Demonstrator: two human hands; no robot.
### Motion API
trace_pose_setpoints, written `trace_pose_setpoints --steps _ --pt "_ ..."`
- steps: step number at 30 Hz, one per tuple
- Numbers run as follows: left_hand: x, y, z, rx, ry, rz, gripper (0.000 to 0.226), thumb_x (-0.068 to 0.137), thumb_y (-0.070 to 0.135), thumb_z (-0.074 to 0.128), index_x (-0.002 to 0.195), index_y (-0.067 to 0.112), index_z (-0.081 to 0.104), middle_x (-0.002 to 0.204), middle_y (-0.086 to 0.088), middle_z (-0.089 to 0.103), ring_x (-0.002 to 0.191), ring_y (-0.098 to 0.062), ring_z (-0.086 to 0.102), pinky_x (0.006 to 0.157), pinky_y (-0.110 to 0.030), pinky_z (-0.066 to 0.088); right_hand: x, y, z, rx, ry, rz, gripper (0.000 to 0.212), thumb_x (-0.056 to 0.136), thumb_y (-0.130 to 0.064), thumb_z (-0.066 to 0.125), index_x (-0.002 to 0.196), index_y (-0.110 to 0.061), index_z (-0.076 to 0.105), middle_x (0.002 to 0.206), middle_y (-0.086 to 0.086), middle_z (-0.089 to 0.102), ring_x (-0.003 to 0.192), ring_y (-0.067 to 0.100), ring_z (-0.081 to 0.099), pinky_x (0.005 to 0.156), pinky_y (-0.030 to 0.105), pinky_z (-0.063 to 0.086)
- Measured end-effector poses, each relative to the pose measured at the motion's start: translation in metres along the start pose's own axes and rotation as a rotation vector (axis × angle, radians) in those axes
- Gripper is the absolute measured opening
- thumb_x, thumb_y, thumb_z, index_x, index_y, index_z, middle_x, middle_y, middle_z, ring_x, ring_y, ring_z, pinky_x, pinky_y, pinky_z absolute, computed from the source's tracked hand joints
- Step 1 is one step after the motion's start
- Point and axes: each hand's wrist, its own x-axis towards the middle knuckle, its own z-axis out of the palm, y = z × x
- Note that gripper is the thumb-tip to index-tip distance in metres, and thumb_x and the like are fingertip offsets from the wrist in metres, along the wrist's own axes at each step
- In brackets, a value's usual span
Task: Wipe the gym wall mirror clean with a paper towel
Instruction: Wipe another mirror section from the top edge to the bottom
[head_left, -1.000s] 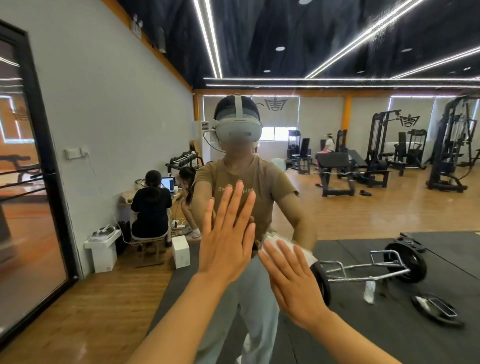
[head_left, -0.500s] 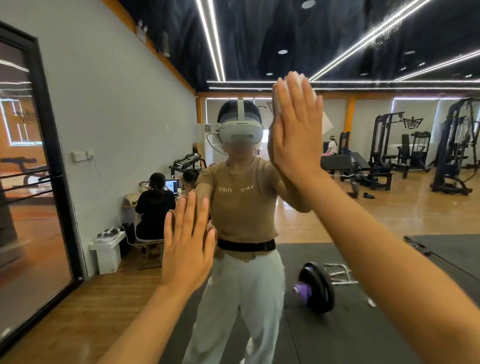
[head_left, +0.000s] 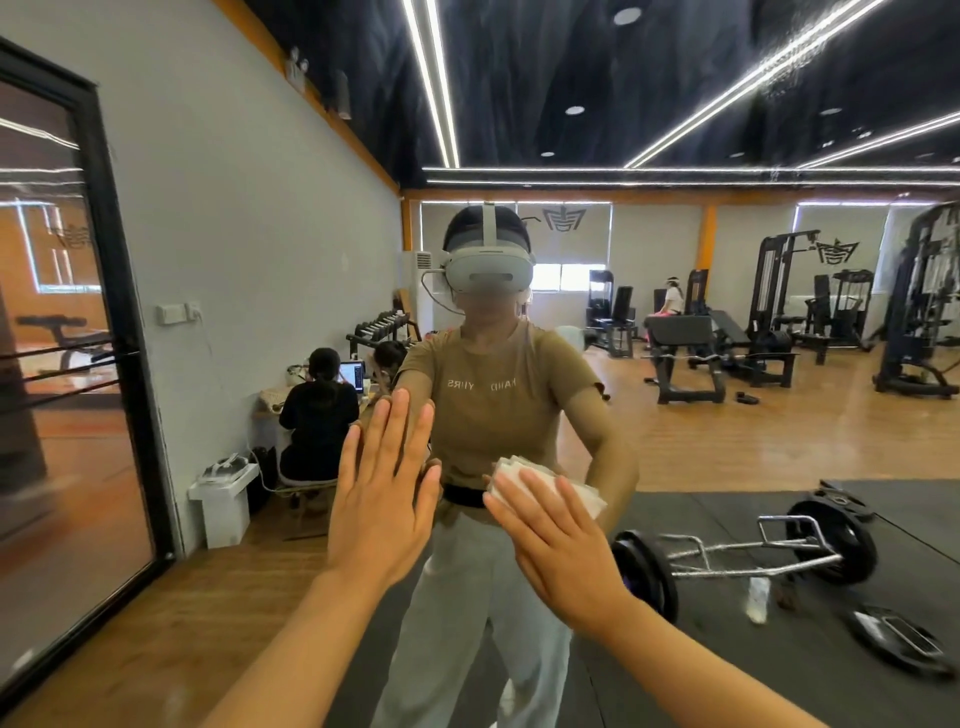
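Note:
The wall mirror (head_left: 675, 441) fills nearly the whole view and reflects the gym and my own figure. My left hand (head_left: 382, 499) lies flat on the glass at waist height, fingers straight and pointing up. Just to its right, my right hand (head_left: 553, 540) presses a folded white paper towel (head_left: 524, 475) against the mirror with straight fingers. The towel's top edge and right corner stick out past my fingertips; the remainder is hidden under my palm.
A black-framed glass door (head_left: 78, 364) stands at the left beside a grey wall. Reflected in the mirror are a barbell with plates (head_left: 748, 551) on black mats, weight machines, a wooden floor, and people seated at a desk.
My right hand swept the paper towel down the glass from head height to waist height. My left hand shifted slightly up and right, staying flat on the mirror.

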Motion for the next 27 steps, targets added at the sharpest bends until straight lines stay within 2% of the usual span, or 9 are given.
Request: trace_pose_setpoints --steps 3,6,9,11,14,17,22,25,27 --pt "-0.001 0.000 0.001 -0.006 0.005 0.003 0.066 0.103 0.038 0.029 0.161 0.016 0.006 0.169 -0.008 0.001 0.155 -0.024 0.004 0.122 -0.049 0.010 0.031 0.019 -0.016 -0.036 0.030 -0.020 0.062 0.099 -0.021 0.044 0.158 -0.018 0.024 0.164 0.004 0.023 0.152 0.027 0.019 0.123 0.051 0.017" --pt "-0.001 0.000 0.002 -0.006 0.004 0.005 0.066 0.103 0.038 0.029 0.161 0.016 0.007 0.169 -0.008 0.002 0.155 -0.025 0.005 0.121 -0.051 0.013 0.091 0.051 -0.043 -0.058 0.116 0.026 0.063 0.097 -0.014 0.043 0.156 -0.015 0.022 0.162 0.011 0.027 0.151 0.032 0.021 0.122 0.054 0.018" --pt "-0.001 -0.001 0.002 0.001 0.008 0.004 0.066 0.103 0.038 0.030 0.161 0.016 0.007 0.169 -0.008 0.003 0.155 -0.025 0.006 0.120 -0.052 0.016 0.163 0.091 -0.078 -0.094 0.214 0.170 0.061 0.099 -0.010 0.043 0.156 -0.012 0.022 0.162 0.014 0.025 0.151 0.033 0.018 0.124 0.052 0.013" --pt "-0.001 -0.002 0.003 0.003 0.015 0.003 0.066 0.103 0.038 0.029 0.161 0.016 0.007 0.169 -0.008 0.003 0.155 -0.024 0.006 0.120 -0.051 0.015 0.203 0.113 -0.097 -0.083 0.278 0.279 0.056 0.103 -0.014 0.041 0.157 -0.012 0.026 0.163 0.014 0.024 0.152 0.033 0.016 0.124 0.052 0.012" --pt "-0.001 -0.001 0.003 0.000 0.019 0.004 0.066 0.104 0.038 0.029 0.161 0.017 0.006 0.169 -0.008 0.004 0.155 -0.024 0.007 0.120 -0.051 0.016 0.224 0.114 -0.102 -0.020 0.350 0.387 0.053 0.104 -0.018 0.037 0.156 -0.013 0.028 0.163 0.013 0.026 0.152 0.034 0.016 0.124 0.053 0.010" --pt "-0.002 -0.002 0.003 -0.009 0.024 0.008 0.065 0.104 0.038 0.029 0.161 0.016 0.007 0.169 -0.008 0.004 0.155 -0.024 0.007 0.120 -0.052 0.015 0.193 0.082 -0.075 0.007 0.369 0.343 0.057 0.102 -0.010 0.041 0.156 -0.011 0.026 0.163 0.014 0.022 0.152 0.034 0.014 0.124 0.053 0.009" --pt "-0.001 -0.004 0.002 -0.026 0.010 0.030 0.066 0.104 0.037 0.032 0.161 0.017 0.006 0.169 -0.007 0.001 0.155 -0.024 0.006 0.121 -0.051 0.013 0.082 0.010 -0.014 0.004 0.150 0.096 0.069 0.094 -0.011 0.045 0.158 -0.017 0.018 0.165 0.008 0.017 0.154 0.030 0.010 0.124 0.053 0.008" --pt "-0.001 -0.006 0.001 -0.007 -0.009 0.033 0.066 0.104 0.038 0.030 0.161 0.018 0.004 0.169 -0.007 0.000 0.155 -0.024 0.005 0.121 -0.049 0.012 0.033 -0.014 0.007 -0.015 0.056 -0.009 0.067 0.093 -0.010 0.043 0.157 -0.016 0.023 0.165 0.004 0.019 0.154 0.027 0.012 0.125 0.049 0.007" --pt "0.000 -0.006 0.000 0.007 -0.016 0.029 0.067 0.104 0.040 0.030 0.161 0.018 0.003 0.169 -0.007 0.000 0.155 -0.024 0.005 0.121 -0.049 0.013 0.022 -0.019 0.009 -0.025 0.030 -0.017 0.064 0.095 -0.011 0.040 0.157 -0.016 0.025 0.165 0.003 0.021 0.154 0.025 0.013 0.125 0.047 0.007"
